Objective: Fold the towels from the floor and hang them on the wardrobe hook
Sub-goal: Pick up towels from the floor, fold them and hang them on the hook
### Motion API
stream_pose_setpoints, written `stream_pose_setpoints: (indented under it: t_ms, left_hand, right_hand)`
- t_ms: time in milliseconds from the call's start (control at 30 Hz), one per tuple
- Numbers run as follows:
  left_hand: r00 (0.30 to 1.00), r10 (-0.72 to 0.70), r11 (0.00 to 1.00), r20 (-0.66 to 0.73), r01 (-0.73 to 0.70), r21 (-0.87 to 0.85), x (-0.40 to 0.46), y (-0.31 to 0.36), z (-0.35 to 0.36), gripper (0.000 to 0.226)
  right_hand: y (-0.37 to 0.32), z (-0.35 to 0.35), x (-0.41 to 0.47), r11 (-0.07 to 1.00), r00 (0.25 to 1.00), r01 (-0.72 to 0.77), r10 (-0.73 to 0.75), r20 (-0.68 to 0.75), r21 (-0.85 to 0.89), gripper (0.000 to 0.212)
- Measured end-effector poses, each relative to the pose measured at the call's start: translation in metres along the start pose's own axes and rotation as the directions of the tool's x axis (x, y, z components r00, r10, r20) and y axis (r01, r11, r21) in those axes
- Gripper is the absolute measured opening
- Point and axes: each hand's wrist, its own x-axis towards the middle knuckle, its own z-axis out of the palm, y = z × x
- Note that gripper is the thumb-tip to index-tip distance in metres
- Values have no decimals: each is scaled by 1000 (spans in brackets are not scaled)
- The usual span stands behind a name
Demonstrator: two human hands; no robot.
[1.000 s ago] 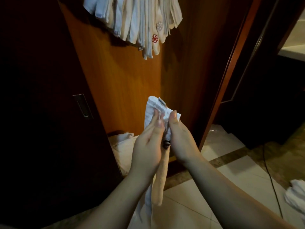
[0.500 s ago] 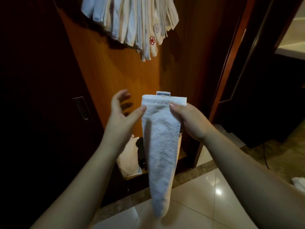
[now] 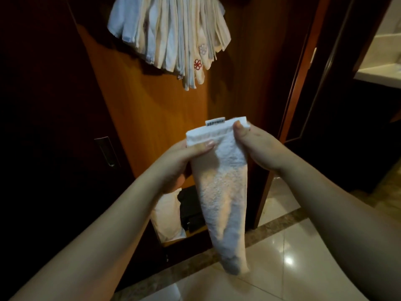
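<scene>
A white towel [image 3: 223, 192], folded into a long narrow strip, hangs down in front of me with a small label at its top edge. My left hand [image 3: 182, 161] pinches its top left corner between thumb and fingers. My right hand [image 3: 253, 144] grips the top right corner, thumb on the front. Above, several folded towels [image 3: 171, 33] hang bunched together against the orange wooden wardrobe panel [image 3: 152, 109]; the hook that holds them is hidden.
A dark wardrobe door with a recessed metal handle [image 3: 107, 152] stands at the left. A pale bag [image 3: 169, 216] and a dark box [image 3: 191, 209] sit low inside the wardrobe. Glossy floor tiles [image 3: 282, 268] lie below, and a doorway opens at the right.
My left hand, open and apart from the towel half a second ago, has closed on its top left corner. The towel now hangs spread between both hands instead of bunched.
</scene>
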Motion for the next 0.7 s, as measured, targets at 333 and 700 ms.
stream_pose_setpoints:
  t_ms: [333, 700]
  left_hand:
    - [992, 92, 987, -88, -80, 136, 15, 11, -2, 16]
    - [929, 32, 994, -370, -69, -89, 48, 73, -8, 19]
  right_hand:
    - [2, -12, 18, 853, 994, -103, 110, 16, 512, 65]
    - [89, 42, -3, 583, 852, -514, 430, 299, 629, 91]
